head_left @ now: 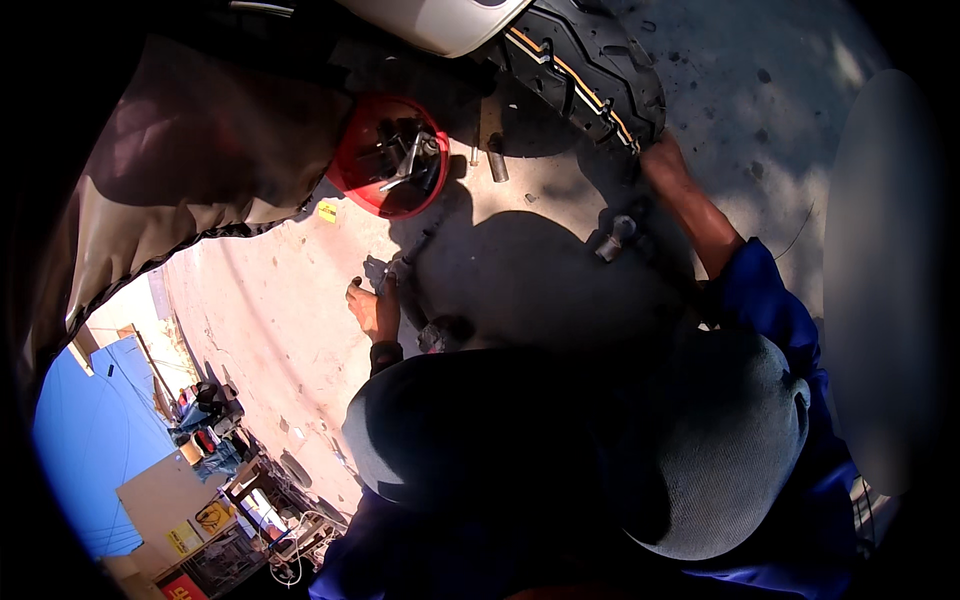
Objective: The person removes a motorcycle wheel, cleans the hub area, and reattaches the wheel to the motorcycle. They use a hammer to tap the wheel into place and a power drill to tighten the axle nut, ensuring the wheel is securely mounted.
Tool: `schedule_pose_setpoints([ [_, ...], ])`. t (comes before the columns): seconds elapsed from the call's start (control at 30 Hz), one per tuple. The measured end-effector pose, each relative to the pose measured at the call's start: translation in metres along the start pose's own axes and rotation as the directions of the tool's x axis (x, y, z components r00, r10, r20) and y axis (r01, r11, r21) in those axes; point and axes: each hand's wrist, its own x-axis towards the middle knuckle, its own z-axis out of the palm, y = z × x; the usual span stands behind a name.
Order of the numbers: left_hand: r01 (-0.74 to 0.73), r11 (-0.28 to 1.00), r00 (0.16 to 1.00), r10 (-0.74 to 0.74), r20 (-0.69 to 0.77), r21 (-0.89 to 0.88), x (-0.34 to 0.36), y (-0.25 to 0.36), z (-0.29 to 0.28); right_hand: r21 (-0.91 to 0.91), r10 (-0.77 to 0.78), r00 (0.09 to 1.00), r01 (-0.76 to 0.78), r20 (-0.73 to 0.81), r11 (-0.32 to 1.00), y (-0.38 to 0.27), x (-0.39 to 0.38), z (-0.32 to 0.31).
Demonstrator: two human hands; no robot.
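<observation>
My left hand [375, 312] is low over the sunlit ground in front of my left knee, its fingers curled. A slim dark thing [404, 262] shows just beyond the fingertips; whether it is a tool or partly shadow is unclear. My right hand [662, 165] reaches forward to the edge of a black tyre [580, 75] with an orange and white line along its tread. Its fingers are hidden against the tyre. A red bowl [352, 165] holding several metal tools [408, 160] lies ahead of my left hand. A short metal part [612, 240] lies on the ground nearer my right arm.
A dark metal cylinder [498, 160] lies between bowl and tyre. A small yellow packet [327, 211] lies near the bowl. A brown sheet-like cover [200, 150] hangs at upper left. A pale vehicle panel [440, 22] overhangs the tyre. Cluttered shelving [265, 510] stands at lower left.
</observation>
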Motion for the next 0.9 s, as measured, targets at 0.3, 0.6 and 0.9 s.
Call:
schedule_pose_setpoints([
  [0.3, -0.755, 0.633, 0.652, 0.752, 0.098, 0.169, 0.065, 0.145, 0.015, -0.222, -0.248, 0.92, 0.321, 0.303, 0.921, -0.016, -0.037, 0.003],
  [0.6, -0.729, 0.676, 0.658, 0.651, 0.377, 0.104, 0.045, 0.13, -0.022, -0.431, -0.754, 0.562, 0.806, 0.339, 0.407, -0.058, -0.068, 0.02],
  [0.9, -0.683, 0.62, 0.581, 0.781, 0.228, -0.386, -0.006, 0.23, -0.086, -0.394, -0.856, 0.391, 0.885, 0.338, 0.249, -0.014, -0.03, 0.013],
])
